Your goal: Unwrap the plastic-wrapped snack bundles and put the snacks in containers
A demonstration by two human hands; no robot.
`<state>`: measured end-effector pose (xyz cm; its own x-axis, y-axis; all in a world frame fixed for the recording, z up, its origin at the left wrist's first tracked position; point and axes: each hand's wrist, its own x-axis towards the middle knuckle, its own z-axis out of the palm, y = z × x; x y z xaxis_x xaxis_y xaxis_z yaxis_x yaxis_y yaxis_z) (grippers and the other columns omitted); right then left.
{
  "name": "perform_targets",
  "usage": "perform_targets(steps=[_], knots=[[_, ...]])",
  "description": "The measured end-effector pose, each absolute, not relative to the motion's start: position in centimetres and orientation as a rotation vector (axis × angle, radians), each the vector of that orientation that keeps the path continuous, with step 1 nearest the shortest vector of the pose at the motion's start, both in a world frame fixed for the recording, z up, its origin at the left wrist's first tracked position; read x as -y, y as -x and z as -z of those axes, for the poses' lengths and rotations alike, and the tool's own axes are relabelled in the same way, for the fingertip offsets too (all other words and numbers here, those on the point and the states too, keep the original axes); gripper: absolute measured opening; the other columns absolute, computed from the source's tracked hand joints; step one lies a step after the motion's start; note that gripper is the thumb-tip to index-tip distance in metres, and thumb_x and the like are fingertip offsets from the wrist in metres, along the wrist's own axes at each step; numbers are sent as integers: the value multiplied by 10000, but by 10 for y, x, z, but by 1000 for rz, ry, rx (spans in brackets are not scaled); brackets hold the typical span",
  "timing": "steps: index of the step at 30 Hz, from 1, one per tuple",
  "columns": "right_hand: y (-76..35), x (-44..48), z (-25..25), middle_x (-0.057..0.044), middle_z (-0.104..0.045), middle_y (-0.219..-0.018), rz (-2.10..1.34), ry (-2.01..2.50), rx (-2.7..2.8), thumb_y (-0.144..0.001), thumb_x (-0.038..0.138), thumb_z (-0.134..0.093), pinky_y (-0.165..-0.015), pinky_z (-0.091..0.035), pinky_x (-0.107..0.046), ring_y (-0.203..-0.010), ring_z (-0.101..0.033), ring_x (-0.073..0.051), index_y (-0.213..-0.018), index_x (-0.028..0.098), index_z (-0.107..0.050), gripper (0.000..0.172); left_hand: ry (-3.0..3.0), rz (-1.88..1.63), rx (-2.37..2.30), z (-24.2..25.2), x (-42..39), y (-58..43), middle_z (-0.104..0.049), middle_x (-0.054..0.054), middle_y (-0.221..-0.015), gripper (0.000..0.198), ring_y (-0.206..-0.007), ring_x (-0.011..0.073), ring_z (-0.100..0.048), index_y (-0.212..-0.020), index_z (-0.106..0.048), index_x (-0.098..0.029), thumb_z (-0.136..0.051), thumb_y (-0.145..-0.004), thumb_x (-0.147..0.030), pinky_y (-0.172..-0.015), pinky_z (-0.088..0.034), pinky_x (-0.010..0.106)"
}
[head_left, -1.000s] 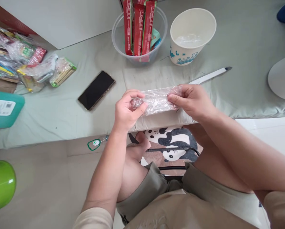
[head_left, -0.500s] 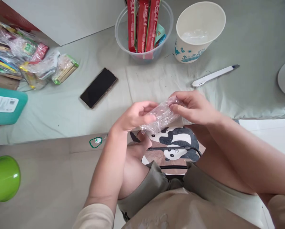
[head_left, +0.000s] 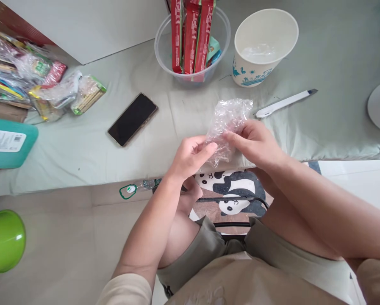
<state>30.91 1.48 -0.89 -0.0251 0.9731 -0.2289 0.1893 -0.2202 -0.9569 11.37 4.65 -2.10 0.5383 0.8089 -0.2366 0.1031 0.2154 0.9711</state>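
A crumpled piece of clear plastic wrap (head_left: 229, 114) is stretched between my two hands above the front edge of the cloth-covered surface. My left hand (head_left: 191, 159) grips its lower left part, thumb on top. On the other side, my right hand (head_left: 256, 142) pinches the wrap between thumb and fingers. Just beyond my right hand lies a white utility knife (head_left: 287, 103) with its dark tip pointing right. Behind it stands a white paper cup (head_left: 253, 76) with blue prints and some clear plastic inside.
A clear plastic tub (head_left: 162, 55) holds several red packets (head_left: 191, 42). A black phone (head_left: 132, 119) lies to the left. Farther left are a pile of wrapped items (head_left: 46, 76) and a teal container (head_left: 10, 146). A green bin (head_left: 5, 241) stands on the floor.
The plastic wrap has turned more upright and spread out toward the back. My left hand has shifted slightly right, and both hands still hold the wrap.
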Motion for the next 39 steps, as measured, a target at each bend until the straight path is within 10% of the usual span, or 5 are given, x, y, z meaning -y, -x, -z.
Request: perform_targets(steps=[6, 16, 25, 34, 39], knots=[[-311, -11, 9, 52, -441, -594, -1264, 1464, 1324, -875, 395, -728, -492, -310, -273, -526, -392, -103, -823, 222, -586, 230, -1313, -596, -904, 26, -49, -115, -471, -20, -641, 425, -590, 106, -412, -696, -597, -188, -675, -940, -527, -541, -330, 273], [-316, -8, 9, -53, -708, -861, -798, 1088, 1713, -870, 147, -520, -672, -521, -348, -703, -623, -167, -844, 268, -754, 264, -912, -559, -854, 18, -53, -118, -721, 17, -875, 228, -687, 149, -651, -987, -750, -236, -753, -832, -403, -555, -528, 250], [-320, -9, 13, -101, -676, -1136, -939, 1210, 1555, -929, 483, -603, -875, -557, -424, -1052, -657, -259, -1030, 266, -749, 280, -1067, -597, -944, 23, -51, -108, -686, -16, -761, 567, -654, 145, -637, -1310, -627, -259, -846, -809, -411, -645, -527, 271], [-309, -11, 11, 11, -596, -707, -1005, 1402, 1531, -833, 322, -682, -594, -388, -281, -627, -506, -123, -783, 209, -575, 164, -1485, -757, -936, 22, -49, -120, -687, 36, -877, 218, -800, 151, -623, -934, -746, -194, -723, -921, -411, -706, -491, 268], [-324, -11, -7, 7, -614, -708, -706, 1358, 1619, -827, 230, -684, -594, -409, -299, -616, -542, -149, -748, 245, -537, 168, -1420, -853, -857, 19, -54, -127, -749, 81, -1068, 253, -996, 199, -705, -1092, -711, -206, -707, -900, -370, -876, -557, 312]])
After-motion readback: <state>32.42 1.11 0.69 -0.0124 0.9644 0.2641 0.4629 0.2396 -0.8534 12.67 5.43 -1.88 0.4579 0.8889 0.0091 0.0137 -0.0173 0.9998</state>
